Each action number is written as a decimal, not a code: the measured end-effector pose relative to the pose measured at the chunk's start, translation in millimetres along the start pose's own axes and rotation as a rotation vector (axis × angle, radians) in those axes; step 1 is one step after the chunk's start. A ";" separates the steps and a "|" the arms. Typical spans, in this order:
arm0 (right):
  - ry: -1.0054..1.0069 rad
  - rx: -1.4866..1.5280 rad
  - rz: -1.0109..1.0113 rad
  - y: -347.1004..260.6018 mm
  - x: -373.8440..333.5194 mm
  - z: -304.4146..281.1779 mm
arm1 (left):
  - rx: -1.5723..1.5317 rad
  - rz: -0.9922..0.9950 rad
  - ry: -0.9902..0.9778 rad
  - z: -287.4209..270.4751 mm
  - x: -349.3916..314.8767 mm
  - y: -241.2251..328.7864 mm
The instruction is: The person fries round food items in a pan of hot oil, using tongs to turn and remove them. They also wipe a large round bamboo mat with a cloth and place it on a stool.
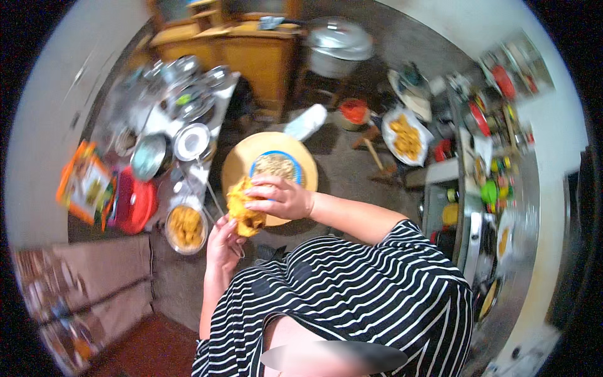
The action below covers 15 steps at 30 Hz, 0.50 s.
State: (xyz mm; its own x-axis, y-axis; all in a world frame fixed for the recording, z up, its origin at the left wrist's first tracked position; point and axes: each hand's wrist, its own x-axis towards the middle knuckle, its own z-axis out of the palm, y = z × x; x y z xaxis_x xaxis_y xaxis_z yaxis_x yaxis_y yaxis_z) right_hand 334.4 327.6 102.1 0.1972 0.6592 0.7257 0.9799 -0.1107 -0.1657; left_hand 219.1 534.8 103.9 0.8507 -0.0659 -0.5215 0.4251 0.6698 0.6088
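Both hands meet on a lumpy yellow-coated piece of food (242,204), perhaps meat, just left of the middle. My right hand (282,196) reaches across from the right, its fingers curled over the upper side of the piece. From below, my left hand (223,244) grips the lower left end with thumb and fingers. Beyond the right hand, a blue-rimmed bowl (299,168) of pale crumbs or flakes (274,164) stands on a round wooden top (235,157). The right hand partly covers the bowl's near side.
A metal bowl (168,242) of yellow-coated pieces stands at left, below a table (225,103) crowded with metal pots. A red container (139,204) sits nearby. At right, a lined tray (419,132) carries fried pieces beside a cluttered counter (440,173). A large lidded pot (339,53) stands at the back.
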 end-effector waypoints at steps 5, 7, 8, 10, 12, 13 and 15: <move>0.031 -0.032 0.237 33.5 -93.1 -108.1 | 0.122 -0.091 -0.044 107.4 65.4 -57.3; 0.098 -0.017 0.407 43.5 -132.4 -149.9 | 0.091 -0.130 -0.034 147.4 95.6 -98.1; 0.131 -0.013 0.501 46.2 -152.3 -172.2 | 0.083 -0.164 0.002 168.5 106.8 -121.3; 0.216 0.018 0.736 52.6 -200.2 -205.8 | 0.025 -0.225 -0.048 197.6 133.6 -160.3; 0.394 0.063 0.969 64.6 -250.5 -231.9 | -0.048 -0.264 -0.085 222.9 159.5 -194.5; 0.474 0.115 1.123 69.3 -279.1 -241.0 | -0.045 -0.283 -0.115 240.6 171.3 -207.6; 0.665 0.218 1.514 84.8 -356.8 -249.5 | 0.017 -0.222 -0.027 273.5 192.0 -231.6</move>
State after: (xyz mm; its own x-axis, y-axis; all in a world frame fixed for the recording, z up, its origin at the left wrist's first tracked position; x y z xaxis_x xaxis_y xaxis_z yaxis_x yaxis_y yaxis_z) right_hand 354.4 -102.6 -4.3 0.9336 -0.3563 -0.0383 -0.1067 -0.1744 -0.9789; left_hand 368.5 164.7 26.2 0.7436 -0.2305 -0.6276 0.6079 0.6239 0.4911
